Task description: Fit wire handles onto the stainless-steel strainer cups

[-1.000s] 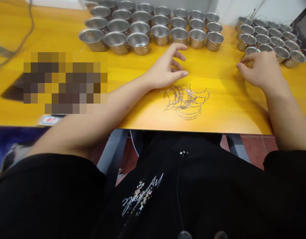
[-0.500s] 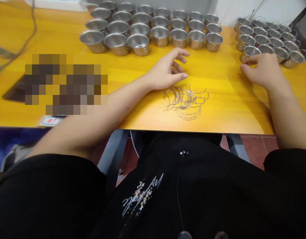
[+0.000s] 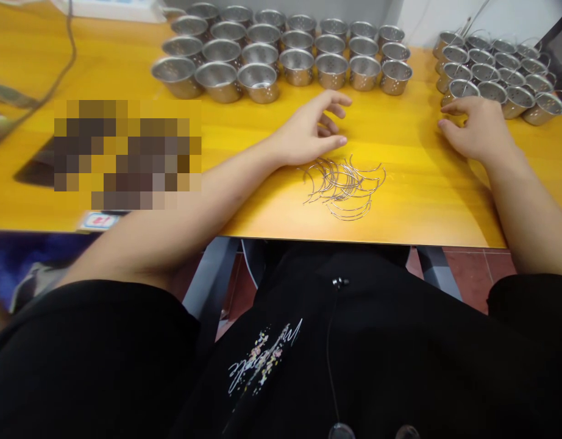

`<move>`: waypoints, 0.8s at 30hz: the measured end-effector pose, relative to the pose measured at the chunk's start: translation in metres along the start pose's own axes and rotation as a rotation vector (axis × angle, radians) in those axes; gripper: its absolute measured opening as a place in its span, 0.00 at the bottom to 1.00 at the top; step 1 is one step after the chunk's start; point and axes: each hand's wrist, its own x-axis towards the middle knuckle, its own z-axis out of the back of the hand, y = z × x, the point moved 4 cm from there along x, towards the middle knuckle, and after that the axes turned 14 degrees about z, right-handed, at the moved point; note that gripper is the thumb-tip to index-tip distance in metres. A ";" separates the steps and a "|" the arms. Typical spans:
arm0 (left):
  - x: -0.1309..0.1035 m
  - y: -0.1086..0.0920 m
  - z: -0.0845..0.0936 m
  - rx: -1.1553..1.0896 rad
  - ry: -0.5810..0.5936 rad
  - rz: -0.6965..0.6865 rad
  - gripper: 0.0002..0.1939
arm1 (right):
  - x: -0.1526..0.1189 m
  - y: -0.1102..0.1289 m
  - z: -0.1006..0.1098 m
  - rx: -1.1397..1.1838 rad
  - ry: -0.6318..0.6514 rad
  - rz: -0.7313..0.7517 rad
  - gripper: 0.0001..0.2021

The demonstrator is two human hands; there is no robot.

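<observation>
My left hand (image 3: 315,129) rests on the yellow table, its fingers curved and apart, with nothing between them. Just below it lies a loose pile of thin curved metal wires (image 3: 345,183). Toward the right, my right hand (image 3: 475,128) is held over the table with thumb and forefinger apart and nothing seen between them; its other fingers are hidden. Beyond it stand small perforated metal buckets with wire handles (image 3: 519,100), close to the fingertips. Rows of metal buckets without visible handles (image 3: 332,70) stand behind my left hand.
At the left, a dark flat object (image 3: 38,164) lies beside a pixelated patch. A cable (image 3: 71,55) runs across the table's left side. A small label (image 3: 99,220) is at the front edge (image 3: 400,242). A white object (image 3: 111,9) sits at the back left.
The whole view has shifted slightly, so the table and buckets appear a little further right. My right hand has moved slightly to the left; my left hand keeps its pose.
</observation>
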 end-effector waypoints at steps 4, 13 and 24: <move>-0.001 -0.001 0.000 0.004 0.002 0.003 0.43 | 0.001 0.004 0.001 -0.003 0.010 -0.004 0.17; -0.005 -0.008 0.000 0.035 0.004 0.017 0.41 | 0.001 -0.031 0.027 -0.083 -0.246 -0.165 0.07; -0.006 -0.010 0.001 0.033 0.037 0.008 0.41 | -0.006 -0.084 0.011 -0.097 -0.143 -0.329 0.25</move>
